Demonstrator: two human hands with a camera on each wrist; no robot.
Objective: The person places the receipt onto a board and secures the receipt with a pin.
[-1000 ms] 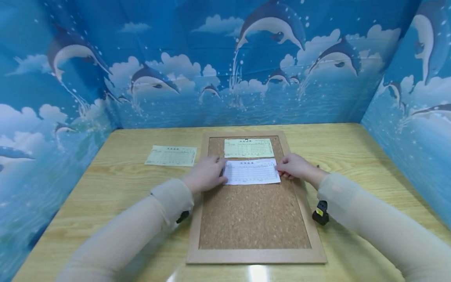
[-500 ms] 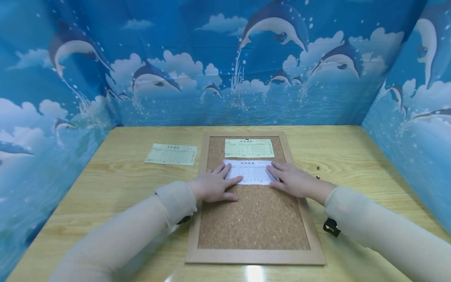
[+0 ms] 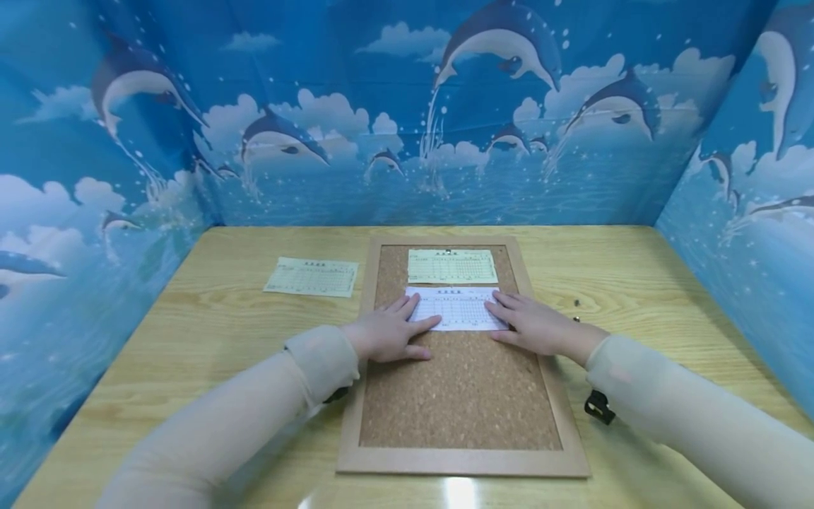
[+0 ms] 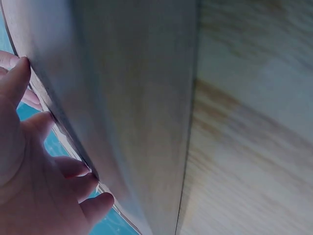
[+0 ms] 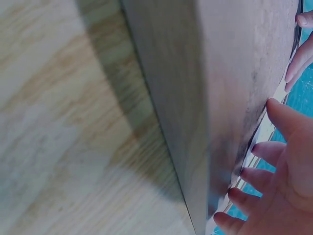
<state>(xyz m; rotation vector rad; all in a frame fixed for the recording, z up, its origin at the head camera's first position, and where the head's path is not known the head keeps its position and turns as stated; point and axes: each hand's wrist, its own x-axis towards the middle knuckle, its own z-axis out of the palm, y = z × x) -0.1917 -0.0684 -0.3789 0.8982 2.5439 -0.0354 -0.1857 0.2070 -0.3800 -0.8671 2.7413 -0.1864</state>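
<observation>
A white printed form (image 3: 463,311) lies across the upper part of a framed corkboard (image 3: 461,396), just below a pale green form (image 3: 451,267) that has a small pin at its top edge. My left hand (image 3: 393,332) rests with spread fingers on the form's left end, its thumb on the cork. On the right end lie the extended fingers of my right hand (image 3: 534,324). The left wrist view shows the left hand (image 4: 44,166) with fingertips down at the board's surface; the right wrist view shows the right hand (image 5: 279,181) likewise, past the thick wooden frame (image 5: 183,98).
Left of the board, another pale green form (image 3: 311,276) lies loose on the wooden table (image 3: 210,318). Two small pins, a far pin (image 3: 577,302) and a nearer pin (image 3: 576,319), sit right of the board. A dolphin-printed cloth (image 3: 356,184) encloses the back and sides.
Earlier, both hands held the white form by its side edges. The fingers have since spread flat over its two ends, and the form lies flatter. In the last half second the hands have barely moved.
</observation>
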